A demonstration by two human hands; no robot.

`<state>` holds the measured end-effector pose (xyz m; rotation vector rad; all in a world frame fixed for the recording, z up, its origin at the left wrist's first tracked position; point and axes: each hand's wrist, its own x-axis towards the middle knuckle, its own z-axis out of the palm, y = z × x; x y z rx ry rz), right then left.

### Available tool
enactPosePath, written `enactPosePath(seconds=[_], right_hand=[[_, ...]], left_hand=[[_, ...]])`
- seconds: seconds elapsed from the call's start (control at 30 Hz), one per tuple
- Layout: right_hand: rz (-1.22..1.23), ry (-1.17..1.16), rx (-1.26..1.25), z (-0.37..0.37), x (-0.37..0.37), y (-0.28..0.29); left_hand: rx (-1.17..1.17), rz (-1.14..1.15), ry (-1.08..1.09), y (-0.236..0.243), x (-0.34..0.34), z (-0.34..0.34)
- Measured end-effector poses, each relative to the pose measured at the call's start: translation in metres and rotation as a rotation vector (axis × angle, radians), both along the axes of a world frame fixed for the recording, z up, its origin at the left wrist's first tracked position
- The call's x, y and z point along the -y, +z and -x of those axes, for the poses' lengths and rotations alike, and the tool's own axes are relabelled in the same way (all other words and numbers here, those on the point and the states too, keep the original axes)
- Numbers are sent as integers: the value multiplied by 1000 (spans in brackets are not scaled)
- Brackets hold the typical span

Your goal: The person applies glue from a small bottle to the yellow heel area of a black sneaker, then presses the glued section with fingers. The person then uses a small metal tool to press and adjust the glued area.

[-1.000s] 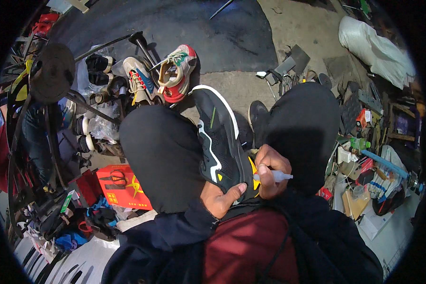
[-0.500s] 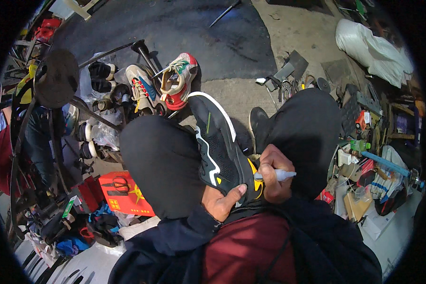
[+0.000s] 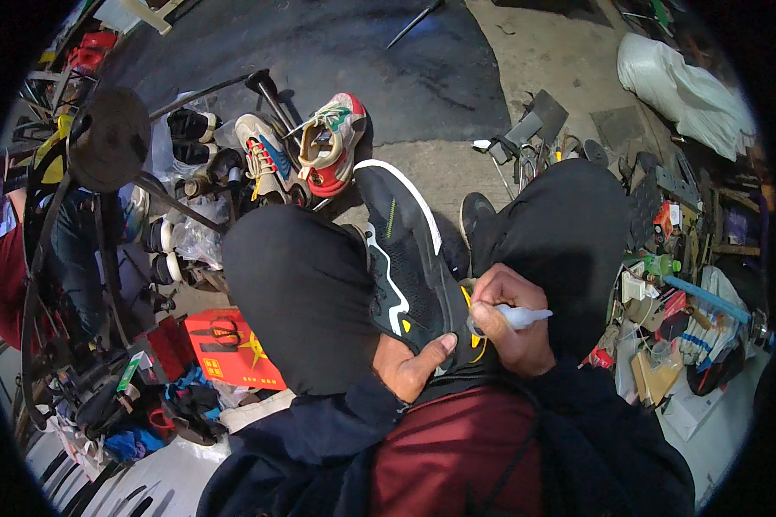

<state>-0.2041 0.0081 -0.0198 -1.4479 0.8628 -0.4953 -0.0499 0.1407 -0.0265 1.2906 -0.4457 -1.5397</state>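
My left hand (image 3: pixel 412 366) grips a black sneaker (image 3: pixel 405 250) by its lower end, thumb along the edge of the sole. The shoe has a white sole edge, a white wavy line and yellow accents, and lies tilted between my knees. My right hand (image 3: pixel 513 327) is closed round a small translucent squeeze bottle (image 3: pixel 526 316), held level beside the yellow part at the shoe's lower right; its tip is hidden by my fingers. Beyond my left knee stand two multicoloured sneakers, one beige and blue (image 3: pixel 265 157), one red and green (image 3: pixel 332 146).
An iron stand with a round plate (image 3: pixel 105 138) rises at left, a person in red (image 3: pixel 9 284) beyond it. A red box (image 3: pixel 231 345) with scissors lies by my left leg. Tools, a blue bar (image 3: pixel 703 297) and scraps crowd the right, below a white sack (image 3: pixel 685 90).
The whole view has shifted slightly. My right hand and the bottle have edged right along the shoe's lower end; my left hand keeps its grip on the sneaker.
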Motion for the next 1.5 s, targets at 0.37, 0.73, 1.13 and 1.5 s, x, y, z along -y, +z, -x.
enactPosePath(seconds=[0.37, 0.73, 1.13, 1.5], right_hand=[[69, -147, -10, -16, -4, -19], [-183, -243, 112, -22, -10, -34], [-310, -240, 97, -24, -6, -32], [-253, -168, 105, -32, -8, -31]], left_hand=[[39, 35, -37, -5, -6, -1], [74, 11, -14, 0, -7, -4], [58, 13, -82, -4, -12, -5], [7, -58, 7, 6, -9, 1]])
